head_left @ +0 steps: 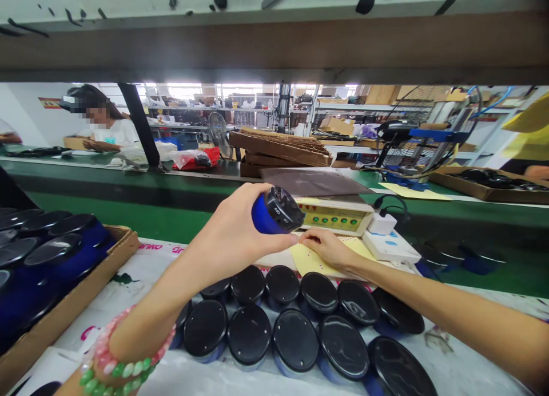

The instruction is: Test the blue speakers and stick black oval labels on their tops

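Note:
My left hand (231, 227) is shut around a blue cylindrical device (274, 213), whose black end cap carries small ON and OFF markings and faces up and to the right. My right hand (326, 248) rests its fingertips on a sheet of yellow paper (315, 260), just below the left hand's fingers. Behind that paper stands a cream electronic test box (333, 216) with a row of green buttons. Two rows of blue containers with glossy black lids (295, 340) stand upright on the white-covered bench (472, 350) below my hands. Beaded bracelets (122, 356) circle my left wrist.
A cardboard tray (72, 281) of more black-lidded containers lies at the left. A white power strip (390, 246) sits right of the test box. A dark beam (274, 47) crosses overhead. A co-worker (109, 127) sits at the far green-edged bench, beyond stacked cardboard (278, 150).

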Demonstrator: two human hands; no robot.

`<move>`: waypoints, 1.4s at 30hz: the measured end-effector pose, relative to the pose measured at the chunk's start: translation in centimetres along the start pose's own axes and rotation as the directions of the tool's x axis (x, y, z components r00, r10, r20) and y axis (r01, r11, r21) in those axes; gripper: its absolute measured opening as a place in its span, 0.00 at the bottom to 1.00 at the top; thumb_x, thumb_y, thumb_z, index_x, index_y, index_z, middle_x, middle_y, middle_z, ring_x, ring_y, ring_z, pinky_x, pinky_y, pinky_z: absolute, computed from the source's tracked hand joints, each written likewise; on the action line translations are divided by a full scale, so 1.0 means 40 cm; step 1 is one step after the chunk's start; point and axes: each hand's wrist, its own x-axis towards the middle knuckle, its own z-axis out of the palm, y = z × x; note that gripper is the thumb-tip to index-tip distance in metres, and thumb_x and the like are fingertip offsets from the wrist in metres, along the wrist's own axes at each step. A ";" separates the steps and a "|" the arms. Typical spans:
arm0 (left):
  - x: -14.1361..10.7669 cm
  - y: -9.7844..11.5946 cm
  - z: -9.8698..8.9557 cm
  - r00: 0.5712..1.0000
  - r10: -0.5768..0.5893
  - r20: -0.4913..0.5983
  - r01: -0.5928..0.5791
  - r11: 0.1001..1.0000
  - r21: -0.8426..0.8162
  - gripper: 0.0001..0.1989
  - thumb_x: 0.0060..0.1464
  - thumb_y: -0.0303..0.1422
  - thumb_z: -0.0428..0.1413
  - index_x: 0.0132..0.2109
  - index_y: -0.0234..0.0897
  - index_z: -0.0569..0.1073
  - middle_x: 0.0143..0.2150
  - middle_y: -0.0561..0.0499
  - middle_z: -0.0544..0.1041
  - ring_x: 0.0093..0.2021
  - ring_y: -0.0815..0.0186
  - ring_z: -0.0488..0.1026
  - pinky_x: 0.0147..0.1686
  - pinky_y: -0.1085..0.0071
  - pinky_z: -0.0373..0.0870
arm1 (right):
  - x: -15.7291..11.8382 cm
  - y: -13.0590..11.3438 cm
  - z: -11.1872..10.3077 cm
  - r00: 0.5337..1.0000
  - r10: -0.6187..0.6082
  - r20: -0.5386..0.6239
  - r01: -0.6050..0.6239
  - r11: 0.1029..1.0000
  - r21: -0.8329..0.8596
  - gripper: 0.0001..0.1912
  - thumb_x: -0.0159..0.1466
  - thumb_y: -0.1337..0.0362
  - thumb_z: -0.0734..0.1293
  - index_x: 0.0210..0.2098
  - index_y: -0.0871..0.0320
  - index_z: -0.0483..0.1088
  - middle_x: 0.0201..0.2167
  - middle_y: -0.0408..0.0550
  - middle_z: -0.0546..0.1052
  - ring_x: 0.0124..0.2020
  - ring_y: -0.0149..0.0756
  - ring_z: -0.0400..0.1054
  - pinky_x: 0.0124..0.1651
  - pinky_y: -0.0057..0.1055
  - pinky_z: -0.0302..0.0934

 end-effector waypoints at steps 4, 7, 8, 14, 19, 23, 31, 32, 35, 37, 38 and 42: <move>0.001 0.001 0.001 1.000 -0.008 0.003 0.008 1.000 -0.004 0.29 0.41 0.43 0.65 0.51 0.43 0.68 0.47 0.54 0.74 0.45 0.63 0.72 0.44 0.69 0.68 | -0.001 0.000 -0.001 1.000 -0.014 0.002 0.014 1.000 0.000 0.12 0.66 0.60 0.63 0.44 0.61 0.69 0.42 0.48 0.74 0.41 0.36 0.70 0.44 0.39 0.66; 0.002 0.001 0.001 1.000 0.008 -0.003 -0.008 1.000 -0.003 0.29 0.41 0.43 0.65 0.50 0.42 0.68 0.47 0.54 0.74 0.45 0.62 0.72 0.45 0.69 0.67 | 0.000 -0.001 -0.002 1.000 -0.025 0.004 0.025 1.000 -0.008 0.11 0.66 0.60 0.63 0.43 0.60 0.70 0.43 0.48 0.73 0.42 0.36 0.69 0.45 0.40 0.65; 0.001 0.001 0.001 1.000 0.013 -0.002 -0.013 1.000 -0.003 0.28 0.41 0.43 0.65 0.50 0.42 0.69 0.47 0.53 0.74 0.45 0.62 0.72 0.45 0.69 0.67 | 0.000 -0.001 -0.003 1.000 -0.026 0.004 0.026 1.000 -0.007 0.11 0.66 0.60 0.63 0.43 0.60 0.70 0.43 0.48 0.73 0.41 0.36 0.69 0.45 0.40 0.65; -0.001 -0.002 -0.001 1.000 0.002 0.001 -0.002 1.000 -0.006 0.28 0.41 0.43 0.64 0.50 0.43 0.69 0.47 0.54 0.74 0.45 0.63 0.72 0.44 0.69 0.67 | -0.002 -0.003 -0.004 1.000 -0.029 -0.001 0.029 0.999 0.014 0.11 0.66 0.60 0.63 0.43 0.61 0.70 0.42 0.48 0.74 0.41 0.35 0.70 0.44 0.39 0.66; -0.002 0.002 -0.001 1.000 0.010 0.007 -0.010 1.000 -0.003 0.28 0.41 0.43 0.64 0.51 0.43 0.68 0.47 0.54 0.74 0.45 0.63 0.72 0.45 0.69 0.67 | 0.000 -0.003 -0.004 1.000 -0.028 0.011 0.028 0.999 0.035 0.11 0.66 0.60 0.63 0.43 0.60 0.70 0.43 0.48 0.73 0.42 0.36 0.69 0.45 0.40 0.65; -0.002 0.007 -0.002 1.000 -0.009 0.010 0.009 1.000 0.001 0.30 0.41 0.42 0.65 0.52 0.41 0.68 0.49 0.53 0.73 0.46 0.62 0.71 0.46 0.69 0.67 | 0.000 0.003 -0.003 1.000 0.010 -0.002 -0.010 0.995 0.102 0.11 0.66 0.59 0.63 0.43 0.61 0.69 0.42 0.48 0.73 0.41 0.36 0.69 0.45 0.40 0.65; 0.000 -0.001 0.005 0.999 0.030 0.022 -0.030 1.000 0.008 0.28 0.43 0.36 0.64 0.52 0.41 0.66 0.49 0.52 0.71 0.46 0.62 0.70 0.47 0.68 0.67 | -0.009 -0.106 -0.073 0.999 0.022 -0.032 -0.008 0.922 0.386 0.16 0.61 0.52 0.65 0.30 0.60 0.68 0.27 0.43 0.70 0.28 0.31 0.65 0.32 0.31 0.62; -0.001 0.000 0.009 0.999 0.040 0.028 -0.041 0.999 0.003 0.27 0.43 0.35 0.64 0.51 0.42 0.66 0.49 0.53 0.71 0.46 0.63 0.70 0.46 0.68 0.67 | -0.019 -0.150 -0.097 0.998 -0.002 -0.061 0.028 0.904 0.428 0.16 0.61 0.51 0.65 0.29 0.59 0.67 0.27 0.43 0.69 0.28 0.32 0.64 0.32 0.31 0.61; -0.012 0.017 0.024 0.995 0.085 0.045 -0.083 0.995 -0.045 0.26 0.42 0.32 0.64 0.50 0.42 0.66 0.47 0.54 0.71 0.43 0.64 0.71 0.43 0.70 0.68 | -0.077 -0.297 -0.161 0.981 -0.085 -0.173 0.162 0.849 0.503 0.16 0.60 0.49 0.65 0.29 0.56 0.66 0.36 0.45 0.67 0.34 0.33 0.64 0.37 0.32 0.61; -0.030 0.040 0.032 0.987 0.153 0.043 -0.149 0.985 -0.088 0.27 0.42 0.29 0.63 0.50 0.44 0.65 0.47 0.55 0.71 0.43 0.65 0.71 0.43 0.70 0.68 | -0.125 -0.377 -0.184 0.960 -0.154 -0.233 0.250 0.846 0.471 0.13 0.60 0.52 0.67 0.28 0.55 0.68 0.41 0.46 0.65 0.39 0.35 0.64 0.41 0.33 0.62; -0.042 0.055 0.034 0.980 0.195 0.039 -0.189 0.976 -0.110 0.27 0.43 0.28 0.63 0.51 0.45 0.65 0.48 0.55 0.70 0.45 0.65 0.71 0.44 0.71 0.68 | -0.149 -0.405 -0.188 0.950 -0.173 -0.261 0.279 0.845 0.455 0.10 0.59 0.54 0.68 0.30 0.54 0.69 0.43 0.46 0.65 0.41 0.35 0.64 0.43 0.33 0.62; -0.100 0.122 0.027 0.946 0.319 0.053 -0.304 0.933 -0.191 0.31 0.43 0.25 0.62 0.54 0.45 0.62 0.53 0.54 0.68 0.50 0.65 0.69 0.47 0.72 0.66 | -0.233 -0.455 -0.198 0.955 -0.095 -0.283 0.259 0.734 0.628 0.17 0.59 0.54 0.69 0.45 0.47 0.62 0.43 0.45 0.68 0.45 0.37 0.66 0.43 0.33 0.65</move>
